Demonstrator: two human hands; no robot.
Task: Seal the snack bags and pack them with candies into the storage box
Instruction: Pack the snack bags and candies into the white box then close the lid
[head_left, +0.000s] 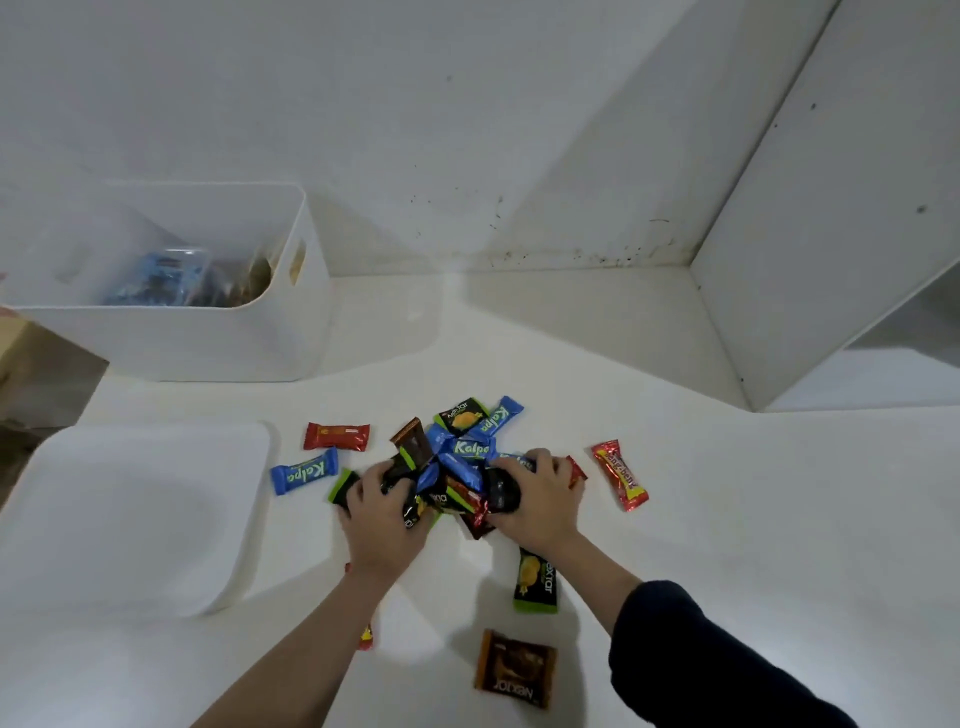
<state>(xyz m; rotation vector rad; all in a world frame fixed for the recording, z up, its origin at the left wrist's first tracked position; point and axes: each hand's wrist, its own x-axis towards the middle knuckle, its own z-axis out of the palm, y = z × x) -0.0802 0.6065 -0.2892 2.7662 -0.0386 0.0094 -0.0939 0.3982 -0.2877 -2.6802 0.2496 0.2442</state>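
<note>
Inside storage box (208, 338), snack bags (171, 280) lie.

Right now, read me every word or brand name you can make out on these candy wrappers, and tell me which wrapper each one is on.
"Kalpa": lone blue wrapper at the left.
"Kalpa": blue wrapper at the pile's far edge.
"Kalpa": blue wrapper atop the pile.
"Nextar": black-and-green wrapper at the far edge.
"Nextar": black-and-green wrapper by the right wrist, partly covered.
"Nextar": brown wrapper nearest the camera.
Red wrappers' print and the storage box's contents: too blurred to read.
</note>
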